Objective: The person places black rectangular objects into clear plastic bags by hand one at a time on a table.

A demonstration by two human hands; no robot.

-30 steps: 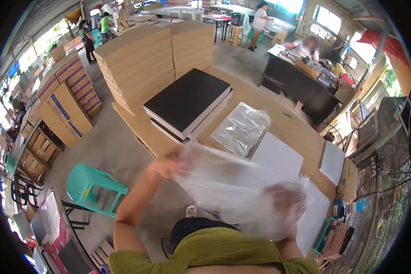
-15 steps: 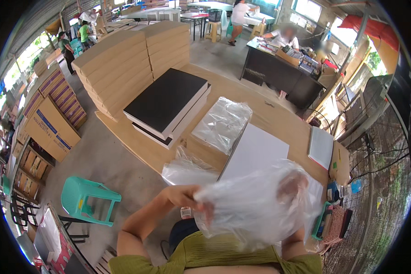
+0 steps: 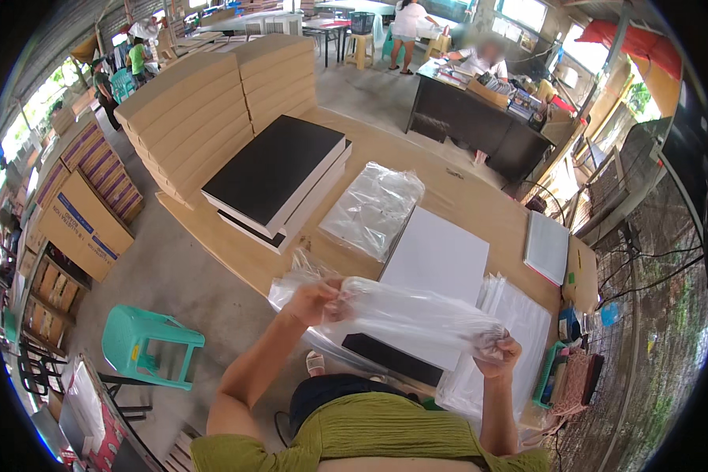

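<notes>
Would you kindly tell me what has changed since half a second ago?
The left hand has moved forward, the right hand back. The clear plastic, billowing before, is now a narrower band held between both. The black-topped stack, cardboard stack and green stool stayed put.

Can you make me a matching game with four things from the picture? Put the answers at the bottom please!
Things:
1. Clear plastic film
2. Stool
3. Thick pile beside the boxes
4. Boxes

Matches:
A. Black on top, whitish along the side
B. Brown, stacked tall on the table
C. Stretched between the left hand and the right hand
D. Green, standing on the floor

Right pairs: 1-C, 2-D, 3-A, 4-B
</notes>
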